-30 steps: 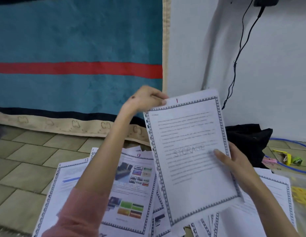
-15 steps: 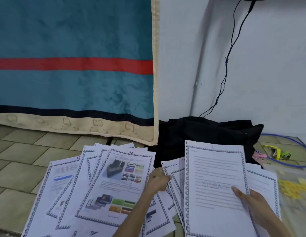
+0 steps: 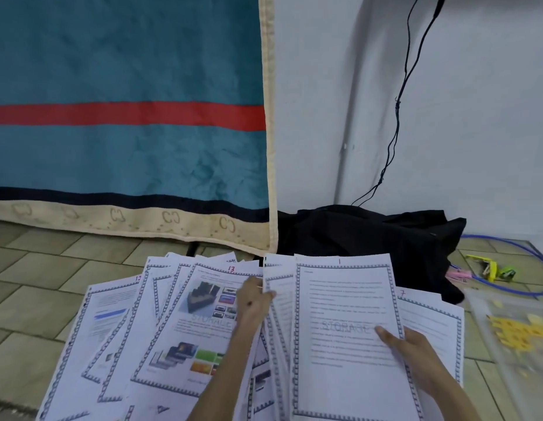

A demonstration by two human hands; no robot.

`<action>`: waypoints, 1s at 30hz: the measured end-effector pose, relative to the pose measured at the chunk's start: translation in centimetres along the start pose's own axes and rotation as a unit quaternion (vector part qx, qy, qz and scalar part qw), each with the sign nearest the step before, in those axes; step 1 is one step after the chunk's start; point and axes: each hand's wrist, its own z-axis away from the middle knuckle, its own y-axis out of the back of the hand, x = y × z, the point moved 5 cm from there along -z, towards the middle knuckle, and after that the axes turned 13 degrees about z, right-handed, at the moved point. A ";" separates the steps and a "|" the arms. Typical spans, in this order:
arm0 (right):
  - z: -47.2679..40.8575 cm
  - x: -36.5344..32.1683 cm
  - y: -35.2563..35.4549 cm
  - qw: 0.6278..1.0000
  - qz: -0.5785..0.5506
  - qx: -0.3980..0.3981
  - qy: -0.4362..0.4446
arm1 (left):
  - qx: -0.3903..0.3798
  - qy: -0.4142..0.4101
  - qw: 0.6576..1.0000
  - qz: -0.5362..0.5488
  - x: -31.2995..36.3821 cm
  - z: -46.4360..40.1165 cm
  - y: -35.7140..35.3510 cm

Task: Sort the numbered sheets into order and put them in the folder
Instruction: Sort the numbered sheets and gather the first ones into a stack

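Note:
Several numbered sheets with blue chain borders lie fanned over the tiled floor. Sheet 1 point(image 3: 343, 302), a text page with a STORAGE watermark, lies on top at the right; my right hand point(image 3: 415, 357) holds its right edge, thumb on the page. My left hand point(image 3: 254, 302) pinches the left edge of a sheet point(image 3: 279, 287) that pokes out from under sheet 1. Sheet 13 point(image 3: 203, 311), with colour pictures, lies left of that hand. A sheet marked 7 point(image 3: 428, 317) shows at the right. The clear plastic folder point(image 3: 516, 335) with yellow marks lies at the far right.
A teal blanket point(image 3: 127, 153) with a red stripe hangs at the back left. A black bag point(image 3: 370, 232) sits against the white wall behind the sheets, with a black cable point(image 3: 397, 117) above it. A blue cable point(image 3: 513, 287) and small yellow and green clips point(image 3: 488, 268) lie at the right.
Sheet 1 came down from the air onto the right side of the spread. My left hand let go of its top corner and moved down to the sheet edge beside it.

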 end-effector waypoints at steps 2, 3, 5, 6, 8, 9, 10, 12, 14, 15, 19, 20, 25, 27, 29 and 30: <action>-0.2 -0.1 -1.9 1.000 0.008 -0.003 0.008 | 0.030 -0.003 0.999 -0.020 -0.9 -0.9 2.9; -0.3 -0.2 -2.6 1.000 0.014 0.000 0.016 | 0.035 -0.008 0.999 -0.030 -1.3 -1.1 4.1; -0.6 -0.2 -3.5 0.999 0.034 0.023 0.025 | 0.057 0.006 0.998 -0.018 -2.7 -1.6 5.6; -0.7 -0.2 -3.7 0.998 0.044 0.032 0.025 | 0.072 0.008 0.997 -0.014 -3.1 -1.5 6.0; -0.7 -0.3 -3.8 0.997 0.052 0.041 0.026 | 0.112 -0.003 0.994 -0.004 -3.7 -1.0 6.6; -0.9 -0.1 -3.7 0.998 0.054 0.036 0.025 | 0.131 -0.022 0.991 0.009 -3.8 -0.6 6.7; -0.9 -0.1 -3.7 0.998 0.053 0.030 0.018 | 0.147 -0.041 0.988 0.031 -3.6 -0.2 6.7; -0.8 -0.3 -3.7 0.999 0.043 0.013 0.004 | 0.168 -0.064 0.979 0.092 -3.2 0.7 6.6; -0.6 -0.7 -3.8 1.000 0.030 -0.002 -0.004 | 0.163 -0.059 0.973 0.154 -3.6 1.0 6.4; -0.5 -0.9 -3.9 1.000 0.026 -0.013 -0.003 | 0.140 -0.052 0.973 0.176 -3.7 1.2 6.1; -0.1 -1.3 -4.4 0.999 0.034 -0.027 0.012 | 0.065 -0.018 0.993 0.098 -5.1 1.6 4.6; 0.0 -1.3 -4.4 0.999 0.034 -0.020 0.010 | 0.103 -0.023 0.990 0.090 -4.7 1.9 5.2; -0.3 -1.0 -4.3 0.998 0.064 0.003 0.007 | 0.220 -0.135 0.951 0.170 -0.3 2.9 10.7; -0.2 -1.2 -4.2 0.998 0.065 -0.002 0.014 | 0.186 -0.157 0.963 0.115 2.1 2.9 13.0; -0.1 -1.3 -4.2 0.998 0.058 -0.014 0.017 | 0.159 -0.174 0.968 0.088 4.5 3.2 15.2; -0.1 -1.3 -4.1 0.998 0.050 -0.022 0.013 | 0.149 -0.182 0.967 0.097 5.3 3.3 16.1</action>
